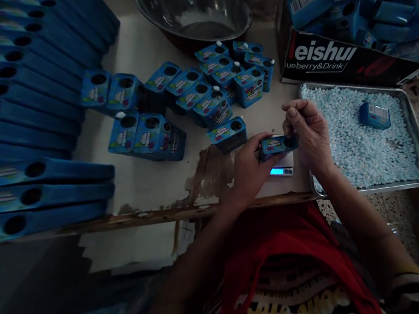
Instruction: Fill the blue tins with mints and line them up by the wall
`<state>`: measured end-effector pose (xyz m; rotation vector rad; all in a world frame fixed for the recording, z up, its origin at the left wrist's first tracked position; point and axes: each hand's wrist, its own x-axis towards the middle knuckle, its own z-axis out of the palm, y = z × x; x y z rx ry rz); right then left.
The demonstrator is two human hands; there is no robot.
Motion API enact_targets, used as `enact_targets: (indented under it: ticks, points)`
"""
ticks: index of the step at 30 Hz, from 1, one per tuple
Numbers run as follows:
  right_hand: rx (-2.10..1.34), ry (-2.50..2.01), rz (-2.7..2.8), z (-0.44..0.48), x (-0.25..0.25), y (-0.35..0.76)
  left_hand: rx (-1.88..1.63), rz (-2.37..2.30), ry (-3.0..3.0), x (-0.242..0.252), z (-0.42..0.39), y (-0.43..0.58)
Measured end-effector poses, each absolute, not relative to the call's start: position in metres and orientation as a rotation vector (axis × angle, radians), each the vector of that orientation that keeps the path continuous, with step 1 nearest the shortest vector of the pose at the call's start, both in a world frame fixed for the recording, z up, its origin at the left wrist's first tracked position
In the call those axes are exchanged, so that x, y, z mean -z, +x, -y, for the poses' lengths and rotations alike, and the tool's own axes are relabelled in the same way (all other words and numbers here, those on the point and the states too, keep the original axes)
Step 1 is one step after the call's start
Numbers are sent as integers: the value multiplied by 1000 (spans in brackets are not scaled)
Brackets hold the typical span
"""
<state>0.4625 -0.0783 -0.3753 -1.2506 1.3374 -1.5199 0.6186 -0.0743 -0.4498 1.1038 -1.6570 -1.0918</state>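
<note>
step: the left hand steadies a small blue box on the scale; the right hand sits at the box's top hole, seemingly feeding pellets in
left fingers: clamped on the box's left end, thumb on top
right fingers: pinched together over the hole; whether a pellet sits between them, cannot tell
box: upright on the scale, near the near table edge, just left of the tray
next move: judged, it calls for a short reach right into the tray's pellets, then a fine drop through the small hole while the box stays square on the scale
edges: the scale sits close to the near edge; the tray's near rim overhangs it slightly
room: bare table lies left of the scale; filled boxes crowd the far side, a bowl beyond them
left side: flat blue cartons stack well apart from the hands
right far: a carton of boxes stands behind the tray; one spare box lies on the pellets
</note>
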Motion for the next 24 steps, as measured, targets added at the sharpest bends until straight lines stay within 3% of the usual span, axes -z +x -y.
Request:
enact_targets:
  ticks: [14, 19, 21, 24]
  points:
    - [1555, -1209, -1134, 63, 393, 467, 1049, 1672, 1046, 446, 79, 615]
    - [1521, -1341, -1304, 51, 393, 410, 1088, 1667, 1009, 450, 84, 625]
    - [1376, -1523, -1576, 33, 398, 368, 1102, 1679, 974, 453, 87, 631]
    - [673, -1935, -1999, 0, 411, 314, 1128, 1693, 952, 455, 89, 633]
